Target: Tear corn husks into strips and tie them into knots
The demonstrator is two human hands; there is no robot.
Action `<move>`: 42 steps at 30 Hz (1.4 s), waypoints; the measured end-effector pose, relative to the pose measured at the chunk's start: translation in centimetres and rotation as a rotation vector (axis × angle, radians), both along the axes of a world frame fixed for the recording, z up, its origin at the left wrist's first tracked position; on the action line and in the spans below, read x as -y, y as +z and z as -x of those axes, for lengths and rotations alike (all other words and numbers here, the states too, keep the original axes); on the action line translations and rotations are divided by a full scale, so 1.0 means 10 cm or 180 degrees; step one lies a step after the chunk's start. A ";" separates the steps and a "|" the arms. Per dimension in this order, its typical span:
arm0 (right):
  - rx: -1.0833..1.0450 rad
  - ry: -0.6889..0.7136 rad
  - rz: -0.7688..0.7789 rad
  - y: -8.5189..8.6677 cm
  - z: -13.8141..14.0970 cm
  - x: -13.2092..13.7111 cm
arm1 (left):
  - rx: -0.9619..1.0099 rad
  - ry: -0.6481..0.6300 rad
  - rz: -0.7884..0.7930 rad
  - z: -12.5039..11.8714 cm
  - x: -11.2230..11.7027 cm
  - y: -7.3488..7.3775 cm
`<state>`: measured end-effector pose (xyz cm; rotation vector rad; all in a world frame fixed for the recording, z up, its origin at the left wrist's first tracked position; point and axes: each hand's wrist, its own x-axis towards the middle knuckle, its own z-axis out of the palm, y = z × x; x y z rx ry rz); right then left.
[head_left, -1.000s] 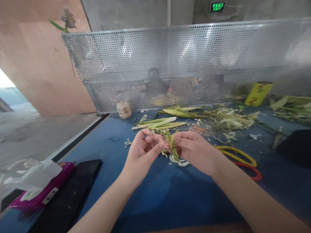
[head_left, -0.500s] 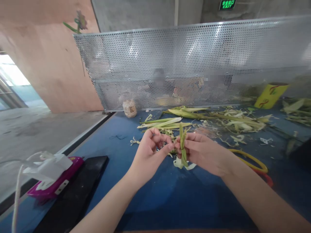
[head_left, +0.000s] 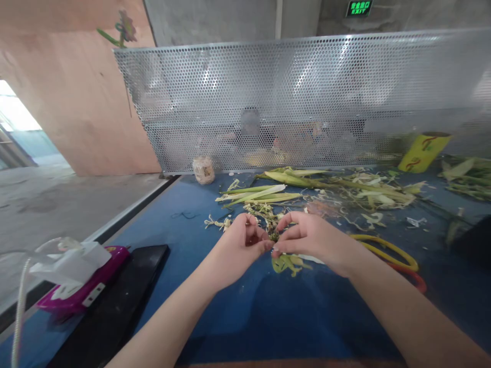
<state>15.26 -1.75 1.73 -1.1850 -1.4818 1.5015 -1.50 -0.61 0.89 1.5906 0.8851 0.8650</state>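
Note:
My left hand [head_left: 240, 245] and my right hand [head_left: 312, 239] meet fingertip to fingertip above the blue table [head_left: 245, 317]. Both are pinched on a small green plant scrap [head_left: 273, 237] between them. A crumpled green leaf piece [head_left: 287, 263] lies on the table just below my right fingers. Long green stalks [head_left: 261, 194] lie a little beyond my hands.
Husks and stalks [head_left: 356, 186] are strewn along the back by a perforated metal screen [head_left: 291, 97]. Yellow and red loops [head_left: 395, 253] lie at the right. A small jar [head_left: 203, 170], a yellow tube [head_left: 421, 151], a black slab [head_left: 115, 301] and a magenta case [head_left: 82, 291] also stand about.
The green leaf strip that stood upright in my right hand now lies crumpled on the table. My hands have lowered and closed together on a small scrap.

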 end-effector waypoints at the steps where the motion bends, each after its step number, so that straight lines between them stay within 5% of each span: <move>1: -0.0076 -0.0036 0.0148 -0.01 0.02 0.00 | -0.0093 -0.0021 -0.0051 0.01 0.00 0.01; 12: -0.0933 0.0089 0.0503 -0.01 -0.01 -0.04 | -0.0373 0.0597 -0.0972 -0.01 0.10 0.12; 18: -0.0916 0.0459 0.0297 0.03 -0.11 -0.03 | -0.0245 0.0264 -0.2155 0.01 0.14 0.07; 23: -0.0799 0.0916 0.0183 0.08 -0.18 -0.01 | -0.0183 -0.0288 -0.1966 0.02 0.19 0.06; 30: -0.0493 0.0760 -0.0083 0.16 -0.20 0.02 | -0.0285 0.0079 -0.2181 0.03 0.16 0.03; 42: -0.0103 0.0436 -0.0386 0.16 -0.21 0.05 | -0.0345 0.0529 -0.1373 -0.09 0.11 0.08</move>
